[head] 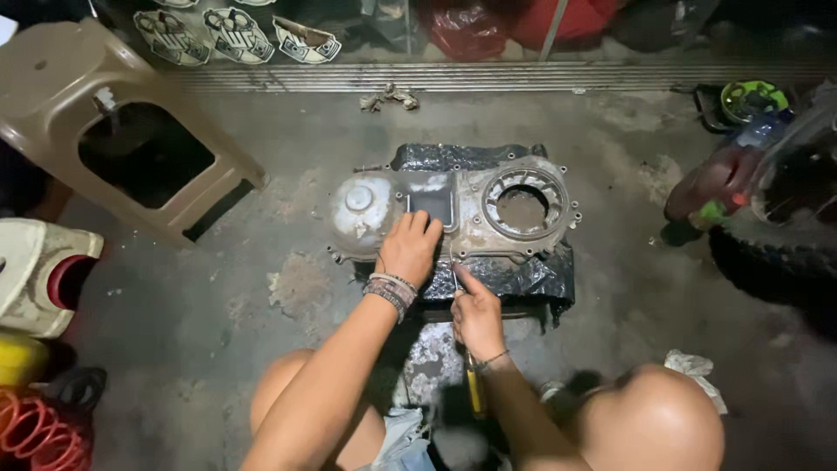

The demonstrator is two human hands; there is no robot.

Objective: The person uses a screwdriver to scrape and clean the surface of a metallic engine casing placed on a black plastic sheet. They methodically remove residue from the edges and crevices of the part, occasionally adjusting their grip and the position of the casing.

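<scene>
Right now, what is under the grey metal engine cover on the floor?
Under the metal engine cover lies a crumpled black plastic sheet, showing along its far and near edges. The cover hides whatever lies below its middle. The left hand rests on top.

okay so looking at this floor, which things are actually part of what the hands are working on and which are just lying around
In use:
left hand pressing on the metal engine cover
right hand holding a yellow-handled tool at the cover's near edge
black plastic sheet under the cover

Lying about:
tipped beige stool
tyre
rag
red coiled hose
</scene>
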